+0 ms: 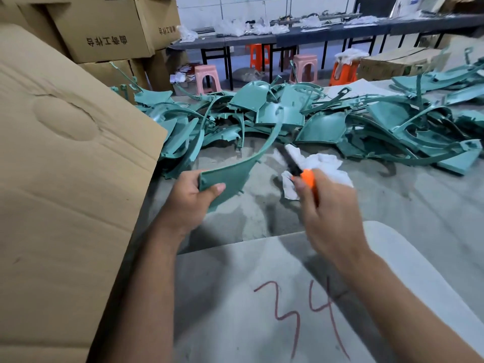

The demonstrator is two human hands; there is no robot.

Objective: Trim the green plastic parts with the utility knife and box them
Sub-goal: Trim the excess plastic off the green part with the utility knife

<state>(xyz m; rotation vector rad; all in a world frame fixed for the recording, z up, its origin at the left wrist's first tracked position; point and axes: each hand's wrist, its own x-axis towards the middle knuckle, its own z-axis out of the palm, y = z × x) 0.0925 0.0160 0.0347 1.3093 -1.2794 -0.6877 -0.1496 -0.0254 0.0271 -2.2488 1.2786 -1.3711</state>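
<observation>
The left hand (187, 199) grips the wide end of a long curved green part (233, 171), held above the floor in front of the pile (314, 121). The right hand (324, 213), just beside it, is closed round the knife (305, 176). The part looks light, thin and springy; hold near the cut

You look out over a grey concrete floor (392, 205). Stacked cartons (104, 30) rise at your left. Ahead, a long dark table (327, 32) runs along a white wall (204, 11), with 2 pink stools (207, 78) and 2 orange stools (258, 55) beneath it.
</observation>
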